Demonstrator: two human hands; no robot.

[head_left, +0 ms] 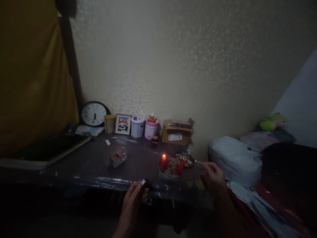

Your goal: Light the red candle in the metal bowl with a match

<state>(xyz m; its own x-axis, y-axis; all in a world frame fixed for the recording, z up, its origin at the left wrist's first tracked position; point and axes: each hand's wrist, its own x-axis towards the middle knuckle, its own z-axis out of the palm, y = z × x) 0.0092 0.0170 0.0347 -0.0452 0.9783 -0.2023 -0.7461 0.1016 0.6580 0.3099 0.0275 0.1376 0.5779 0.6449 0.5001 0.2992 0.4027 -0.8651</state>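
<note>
A clock (94, 113) and framed picture (123, 125) on the table (141, 162), with a curtain (34, 66) left and soft toy (273, 122) right of it, suggest a home.

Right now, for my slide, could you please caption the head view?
One red candle burns in a bowl; the right hand holds a match, the left hand a small object.

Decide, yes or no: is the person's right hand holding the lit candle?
No, the right hand pinches a thin stick, while the lit red candle stands apart, left of the stick.
</note>
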